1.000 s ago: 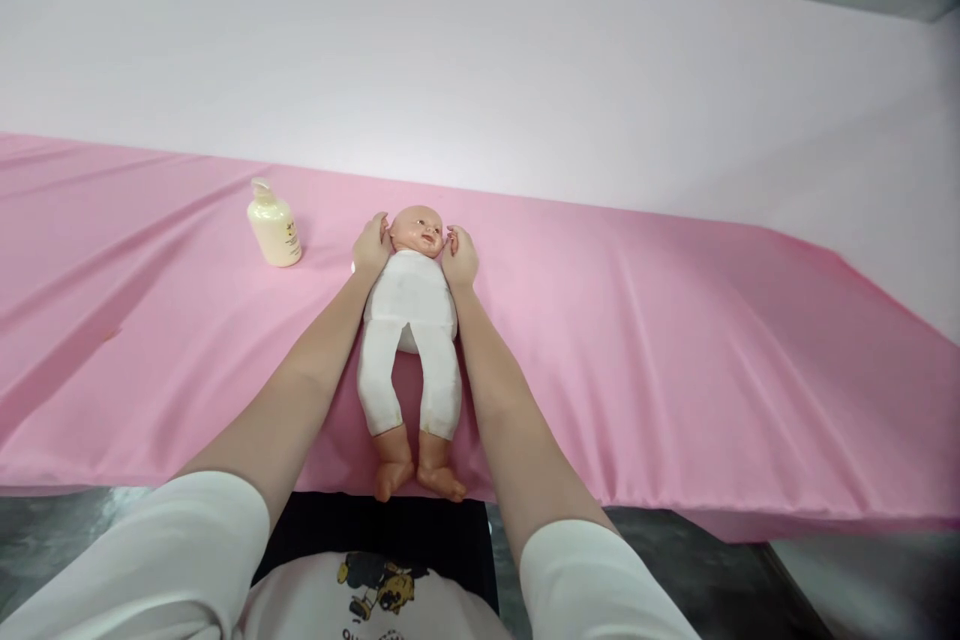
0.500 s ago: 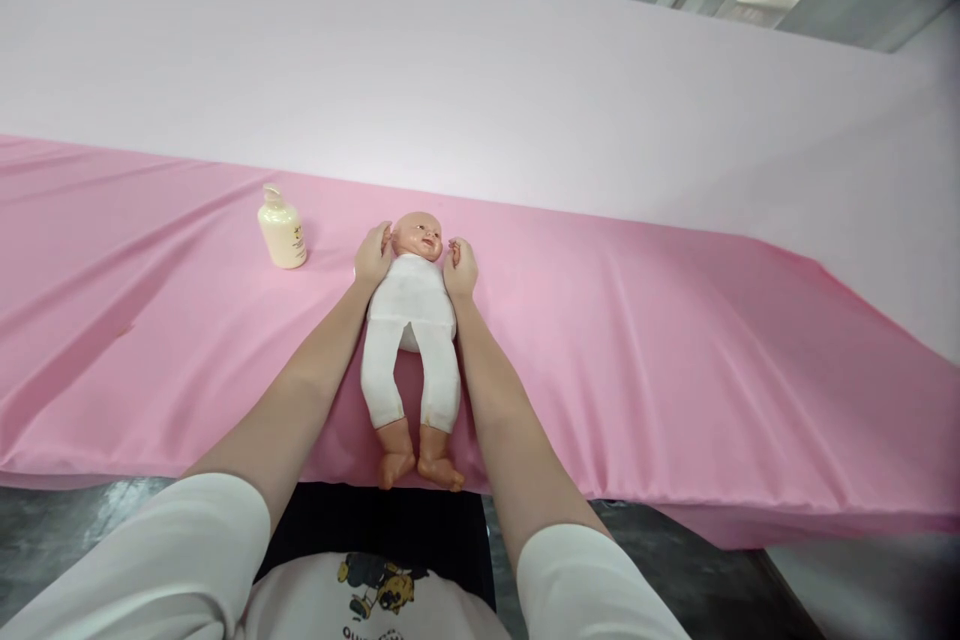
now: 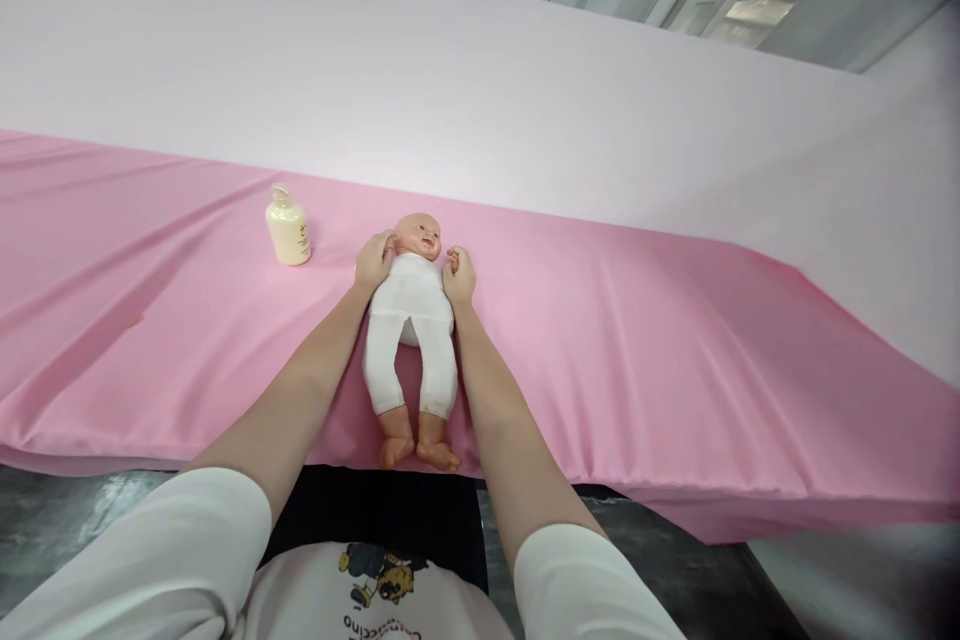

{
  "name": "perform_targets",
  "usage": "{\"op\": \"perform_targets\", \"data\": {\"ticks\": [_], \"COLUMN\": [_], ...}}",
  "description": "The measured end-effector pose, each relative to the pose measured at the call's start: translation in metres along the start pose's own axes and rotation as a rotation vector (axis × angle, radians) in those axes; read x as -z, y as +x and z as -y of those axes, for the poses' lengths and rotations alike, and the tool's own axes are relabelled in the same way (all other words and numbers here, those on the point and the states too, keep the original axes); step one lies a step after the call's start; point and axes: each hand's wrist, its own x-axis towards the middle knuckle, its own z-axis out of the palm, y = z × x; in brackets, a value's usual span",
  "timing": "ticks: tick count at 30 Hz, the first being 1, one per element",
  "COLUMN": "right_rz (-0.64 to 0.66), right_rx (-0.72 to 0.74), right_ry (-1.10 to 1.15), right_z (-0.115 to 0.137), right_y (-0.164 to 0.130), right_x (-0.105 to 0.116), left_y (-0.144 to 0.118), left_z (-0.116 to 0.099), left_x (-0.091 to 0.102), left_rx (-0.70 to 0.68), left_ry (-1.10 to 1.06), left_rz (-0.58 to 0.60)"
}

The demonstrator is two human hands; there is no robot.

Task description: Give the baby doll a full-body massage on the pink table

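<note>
A baby doll (image 3: 411, 290) with a white cloth body and bare plastic head and feet lies on its back on the pink-covered table (image 3: 675, 370). Its head points away from me and its feet lie near the front edge. My left hand (image 3: 373, 262) is closed around the doll's arm beside its head. On the other side, my right hand (image 3: 459, 275) is wrapped around the other arm, with the doll's small fingers showing at the top. Most of both doll arms is hidden by my hands.
A cream pump bottle (image 3: 288, 228) stands upright on the cloth, left of the doll. Behind the table rises a white wall panel (image 3: 480, 90), with windows above it. The table's front edge runs just beyond my lap.
The view has shifted slightly. My right hand is a little lower beside the doll's head, still gripping the arm. The left hand keeps its hold, and the doll stays on its back.
</note>
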Motion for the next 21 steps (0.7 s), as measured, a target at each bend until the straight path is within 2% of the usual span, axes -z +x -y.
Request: {"op": "perform_targets", "data": {"ticks": [4,9,16,21], "right_rz": [0.023,0.028,0.131,0.159], "right_rx": [-0.046,-0.053,-0.074,-0.074], "right_ry": [0.03,0.072,0.047,0.052], "right_z": [0.005,0.008,0.016,0.022], "right_y": [-0.009,-0.017,-0.028,-0.039], "right_x": [0.005,0.011,0.021,0.03], "left_y": [-0.005,-0.012,-0.026,-0.039], "left_z": [-0.003,-0.005,-0.014,-0.019], "left_x": [0.002,0.006,0.015,0.024], "left_rx": [0.003,0.115,0.171,0.101], "left_ry": [-0.042,-0.051,-0.051,-0.019], "left_rz": [-0.003,0.017,0.036,0.061]}}
